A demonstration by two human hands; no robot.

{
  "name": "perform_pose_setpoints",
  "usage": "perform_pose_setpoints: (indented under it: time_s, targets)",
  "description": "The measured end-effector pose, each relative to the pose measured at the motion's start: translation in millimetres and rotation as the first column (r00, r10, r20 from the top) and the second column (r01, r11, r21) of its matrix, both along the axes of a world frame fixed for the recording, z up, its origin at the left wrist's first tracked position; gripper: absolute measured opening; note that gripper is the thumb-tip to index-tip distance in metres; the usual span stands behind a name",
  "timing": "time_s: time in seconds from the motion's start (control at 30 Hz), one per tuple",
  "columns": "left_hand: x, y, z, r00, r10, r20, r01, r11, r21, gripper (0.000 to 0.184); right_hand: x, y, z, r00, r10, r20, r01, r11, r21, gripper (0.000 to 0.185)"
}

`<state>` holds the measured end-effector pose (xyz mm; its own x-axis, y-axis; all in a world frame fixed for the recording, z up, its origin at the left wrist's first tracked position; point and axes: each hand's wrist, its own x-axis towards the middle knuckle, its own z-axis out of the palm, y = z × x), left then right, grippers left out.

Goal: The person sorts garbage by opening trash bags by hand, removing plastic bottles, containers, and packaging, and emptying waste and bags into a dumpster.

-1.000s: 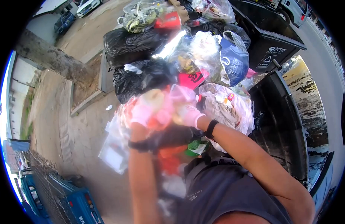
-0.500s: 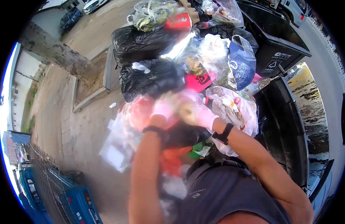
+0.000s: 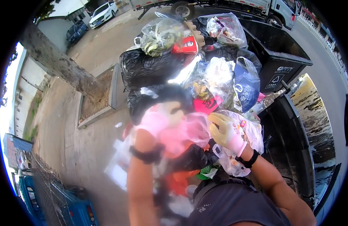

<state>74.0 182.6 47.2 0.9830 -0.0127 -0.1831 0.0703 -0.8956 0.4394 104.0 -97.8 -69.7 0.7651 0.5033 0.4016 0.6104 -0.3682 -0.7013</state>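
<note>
I wear gloves with pink-and-white backs and yellowish coated fingers. My right hand (image 3: pixel 227 135) is closed, its fingertips at the edge of a thin pink plastic bag (image 3: pixel 197 129) that stretches to the left. My left hand (image 3: pixel 160 116) is smeared by motion above the same pink bag, in front of a black garbage bag (image 3: pixel 164 96); its fingers cannot be made out. Below the hands lie a dark bag (image 3: pixel 189 158) and an orange-red bag (image 3: pixel 181 180). A whitish bag of refuse (image 3: pixel 253 132) sits just right of my right hand.
Farther back the heap holds a large black bag (image 3: pixel 151 67), a red food bucket (image 3: pixel 187 45) and a blue bag (image 3: pixel 245 88). Black wheeled bins (image 3: pixel 279 56) stand along the right. A tree (image 3: pixel 64 64) rises at left, a truck (image 3: pixel 204 3) behind.
My right hand has moved right, away from my left, and the pink bag now spans between them. My left hand has shifted slightly left. The view has tilted up a little.
</note>
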Motion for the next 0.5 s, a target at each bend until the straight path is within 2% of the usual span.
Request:
perform_pose_setpoints:
  time_s: [0.03, 0.1, 0.13, 0.17, 0.23, 0.3, 0.33, 0.37, 0.4, 0.43, 0.47, 0.5]
  targets:
    - [3, 2, 13, 0.998, 0.058, 0.01, -0.058, 0.997, -0.051, 0.045, 0, 0, 0, 1.0, 0.014, 0.006, -0.014, 1.0, -0.004, 0.028]
    - [32, 17, 18, 0.986, 0.076, 0.146, -0.076, 0.997, -0.008, 0.046, -1, -2, 5, 0.999, 0.0, 0.046, 0.001, 1.0, -0.017, 0.027]
    - [43, 11, 40, 0.97, 0.178, 0.168, -0.174, 0.984, -0.039, 0.046, -1, -4, 8, 0.998, -0.001, 0.055, 0.002, 1.0, -0.022, 0.027]
    - [63, 20, 34, 0.906, 0.229, 0.356, -0.239, 0.971, -0.015, 0.049, 0, -7, 11, 0.998, -0.003, 0.065, 0.005, 1.0, -0.027, 0.027]
    - [107, 35, 36, 0.796, 0.307, 0.522, -0.318, 0.945, -0.072, 0.059, -1, -18, 22, 0.997, -0.015, 0.07, 0.015, 1.0, -0.008, 0.028]
    - [157, 54, 41, 0.701, 0.291, 0.652, -0.351, 0.936, -0.04, 0.069, -4, -38, 33, 0.998, -0.026, 0.063, 0.027, 1.0, -0.012, 0.028]
    - [185, 66, 44, 0.695, 0.27, 0.666, -0.345, 0.938, -0.019, 0.075, -5, -50, 29, 0.993, -0.032, 0.111, 0.037, 0.998, -0.042, 0.031]
    - [207, 73, 45, 0.613, 0.239, 0.753, -0.418, 0.907, 0.052, 0.076, -4, -67, 21, 0.991, -0.049, 0.127, 0.057, 0.997, -0.058, 0.031]
    - [225, 74, 48, 0.589, 0.281, 0.757, -0.499, 0.864, 0.069, 0.078, -4, -84, 10, 0.988, -0.069, 0.141, 0.08, 0.994, -0.075, 0.031]
    - [241, 74, 50, 0.563, 0.319, 0.762, -0.576, 0.813, 0.085, 0.08, -9, -88, 21, 0.99, -0.129, 0.057, 0.131, 0.99, -0.048, 0.031]
    - [260, 74, 42, 0.437, 0.318, 0.841, -0.67, 0.739, 0.069, 0.069, -14, -93, 33, 0.982, -0.186, -0.027, 0.186, 0.982, -0.021, 0.03]
    - [275, 83, 39, 0.556, 0.408, 0.724, -0.627, 0.778, 0.044, 0.062, -15, -101, 36, 0.98, -0.198, -0.016, 0.198, 0.98, -0.022, 0.029]
